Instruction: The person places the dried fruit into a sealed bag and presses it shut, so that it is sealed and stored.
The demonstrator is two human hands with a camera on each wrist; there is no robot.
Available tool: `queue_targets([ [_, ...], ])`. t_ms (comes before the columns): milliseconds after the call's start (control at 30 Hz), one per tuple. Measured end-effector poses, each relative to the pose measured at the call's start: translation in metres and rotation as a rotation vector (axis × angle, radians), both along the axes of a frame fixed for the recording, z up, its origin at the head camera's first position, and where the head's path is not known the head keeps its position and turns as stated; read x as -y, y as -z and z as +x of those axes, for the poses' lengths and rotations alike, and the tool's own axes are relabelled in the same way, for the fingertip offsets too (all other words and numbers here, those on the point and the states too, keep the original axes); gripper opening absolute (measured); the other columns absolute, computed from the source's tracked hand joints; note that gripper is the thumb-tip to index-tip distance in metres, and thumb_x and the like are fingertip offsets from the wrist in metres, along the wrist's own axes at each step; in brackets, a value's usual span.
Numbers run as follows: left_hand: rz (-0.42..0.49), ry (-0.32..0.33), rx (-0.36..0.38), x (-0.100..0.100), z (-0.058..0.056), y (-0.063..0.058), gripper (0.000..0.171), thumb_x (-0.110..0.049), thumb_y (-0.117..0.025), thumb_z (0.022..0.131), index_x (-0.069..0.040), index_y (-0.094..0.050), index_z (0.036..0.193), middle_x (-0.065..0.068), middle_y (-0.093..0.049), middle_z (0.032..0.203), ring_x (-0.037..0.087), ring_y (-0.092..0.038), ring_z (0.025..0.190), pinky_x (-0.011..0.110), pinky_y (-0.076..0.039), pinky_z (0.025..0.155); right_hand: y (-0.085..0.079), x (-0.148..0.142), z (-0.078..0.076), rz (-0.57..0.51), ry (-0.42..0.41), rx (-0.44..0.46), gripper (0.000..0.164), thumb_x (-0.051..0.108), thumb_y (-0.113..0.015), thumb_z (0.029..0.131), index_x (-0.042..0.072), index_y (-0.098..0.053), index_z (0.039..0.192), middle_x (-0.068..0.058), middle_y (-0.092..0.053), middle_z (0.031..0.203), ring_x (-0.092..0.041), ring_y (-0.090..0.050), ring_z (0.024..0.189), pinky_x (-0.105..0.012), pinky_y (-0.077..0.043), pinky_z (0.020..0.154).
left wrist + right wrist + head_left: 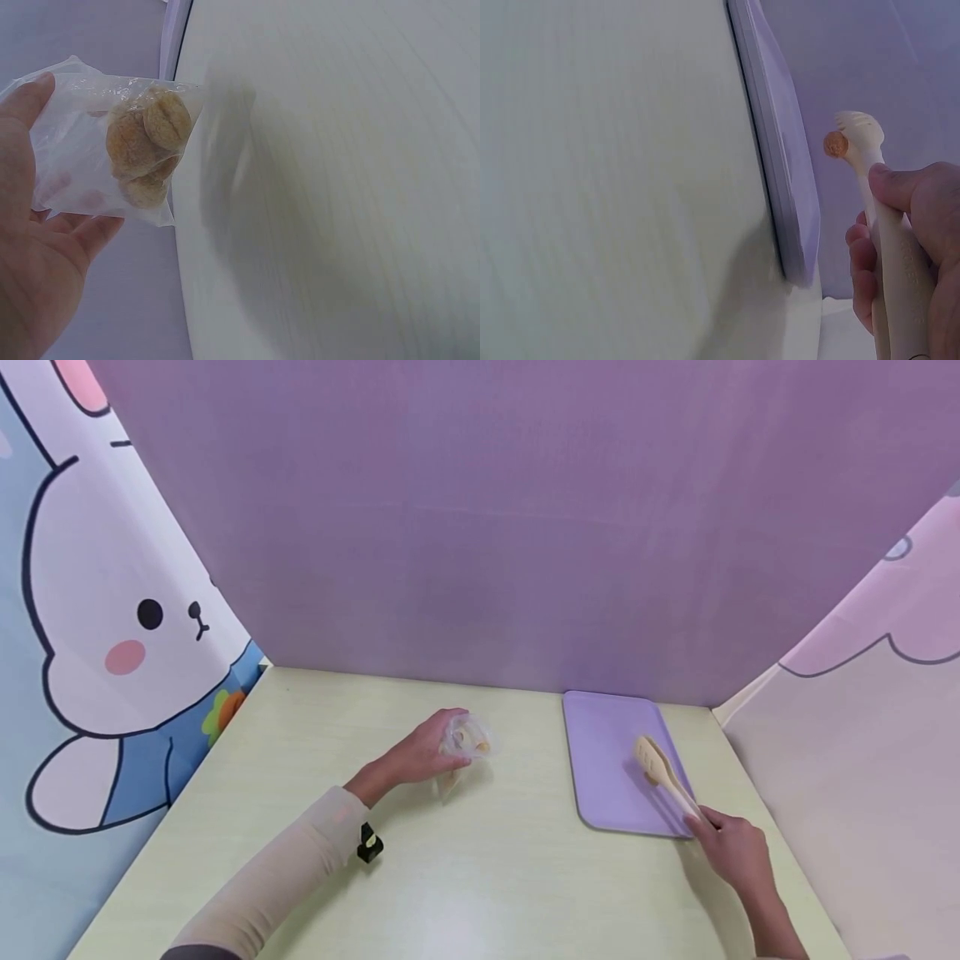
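Note:
My left hand holds a clear plastic bag above the table, thumb on one side and fingers on the other. Several brown, rounded, wrinkled pieces lie bunched at the bag's far end in the left wrist view. Curled round cream-coloured tongs, my right hand keeps them over the lilac tray. Between the tong tips sits a small brown piece, raised above the tray. The fingers on the far side of the bag show only faintly through the plastic.
The tray lies on the right of the pale table, near its back edge. A purple panel stands behind the table. Printed cloth with a rabbit hangs at left; a pink and white sheet closes the right side.

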State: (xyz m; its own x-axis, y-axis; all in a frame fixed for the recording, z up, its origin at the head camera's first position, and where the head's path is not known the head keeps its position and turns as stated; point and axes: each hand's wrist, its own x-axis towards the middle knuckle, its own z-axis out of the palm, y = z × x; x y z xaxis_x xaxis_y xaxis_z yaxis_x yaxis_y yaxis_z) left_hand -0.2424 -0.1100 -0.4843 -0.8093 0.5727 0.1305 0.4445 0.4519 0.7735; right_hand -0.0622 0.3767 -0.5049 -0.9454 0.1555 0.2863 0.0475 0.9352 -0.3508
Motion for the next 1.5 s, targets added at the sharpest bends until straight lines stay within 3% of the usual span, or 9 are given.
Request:
queue_targets([
  [233, -0.013, 0.000, 0.003, -0.001, -0.001, 0.002, 0.082, -0.029, -0.079, 0.087, -0.011, -0.036, 0.155, 0.009, -0.051, 0.145, 0.021, -0.054, 0.116, 0.046, -0.045, 0.106, 0.000, 0.015, -0.015, -0.010, -0.043, -0.102, 0.035, 0.020, -0.076, 0.087, -0.004, -0.075, 0.113, -0.019, -0.073, 0.072, -0.027, -0.056, 0.058, -0.045, -0.044, 0.055],
  [567, -0.011, -0.001, -0.013, -0.002, -0.001, 0.003, 0.082, -0.031, -0.078, 0.087, -0.010, -0.037, 0.155, 0.010, -0.050, 0.146, 0.022, -0.054, 0.118, 0.049, -0.045, 0.107, -0.009, 0.036, -0.028, -0.049, -0.063, -0.096, 0.031, 0.021, -0.077, 0.088, 0.001, -0.077, 0.113, -0.002, -0.059, 0.057, -0.018, -0.047, 0.056, -0.035, -0.038, 0.055],
  [833, -0.017, -0.004, -0.010, -0.005, -0.001, 0.004, 0.082, -0.033, -0.078, 0.087, -0.012, -0.037, 0.155, 0.008, -0.052, 0.143, 0.020, -0.055, 0.115, 0.045, -0.048, 0.101, -0.016, 0.050, -0.043, -0.057, -0.106, -0.114, 0.030, 0.020, -0.077, 0.088, 0.002, -0.077, 0.112, 0.001, -0.053, 0.053, -0.017, -0.044, 0.055, -0.033, -0.036, 0.053],
  [1367, -0.012, 0.005, -0.014, -0.009, -0.002, 0.005, 0.081, -0.032, -0.078, 0.087, -0.013, -0.037, 0.154, 0.007, -0.054, 0.138, 0.020, -0.056, 0.111, 0.044, -0.050, 0.097, -0.029, 0.081, -0.066, -0.076, -0.167, -0.153, 0.030, 0.021, -0.078, 0.087, 0.005, -0.078, 0.112, -0.006, -0.071, 0.068, -0.024, -0.058, 0.065, -0.043, -0.047, 0.061],
  [1500, -0.009, 0.009, -0.013, -0.011, -0.002, 0.005, 0.081, -0.031, -0.079, 0.087, -0.013, -0.037, 0.154, 0.007, -0.054, 0.139, 0.020, -0.056, 0.111, 0.043, -0.050, 0.096, -0.031, 0.090, -0.071, -0.071, -0.188, -0.152, 0.030, 0.023, -0.078, 0.088, 0.007, -0.078, 0.113, -0.003, -0.068, 0.065, -0.022, -0.056, 0.063, -0.039, -0.045, 0.059],
])
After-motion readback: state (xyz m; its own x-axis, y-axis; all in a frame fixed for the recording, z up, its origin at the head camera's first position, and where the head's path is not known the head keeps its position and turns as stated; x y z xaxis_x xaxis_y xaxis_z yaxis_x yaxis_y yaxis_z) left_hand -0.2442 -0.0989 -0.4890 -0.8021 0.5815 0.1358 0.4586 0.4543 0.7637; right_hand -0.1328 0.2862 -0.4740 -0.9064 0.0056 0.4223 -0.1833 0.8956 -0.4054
